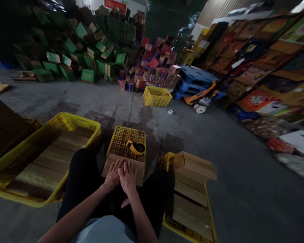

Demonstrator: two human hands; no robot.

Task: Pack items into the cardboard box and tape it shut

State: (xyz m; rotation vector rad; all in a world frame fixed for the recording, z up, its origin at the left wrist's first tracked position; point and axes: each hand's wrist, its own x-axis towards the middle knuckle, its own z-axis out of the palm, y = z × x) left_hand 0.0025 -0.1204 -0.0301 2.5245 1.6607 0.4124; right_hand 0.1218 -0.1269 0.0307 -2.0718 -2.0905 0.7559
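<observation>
Left hand (pixel 113 176), right hand (pixel 128 179) pressing side by side on cardboard box (pixel 139 167) atop upturned crate (pixel 124 138), between knees. Fingers lying flat, spread, gripping nothing. Seemingly holding flaps down; sealing needing tape dispenser (pixel 136 147) just beyond.

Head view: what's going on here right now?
A seated person presses the left hand and right hand flat on a cardboard box lying on a yellow crate between their legs. A tape dispenser rests on that crate, just beyond the box. The left basket and right basket hold stacked cardboard.
</observation>
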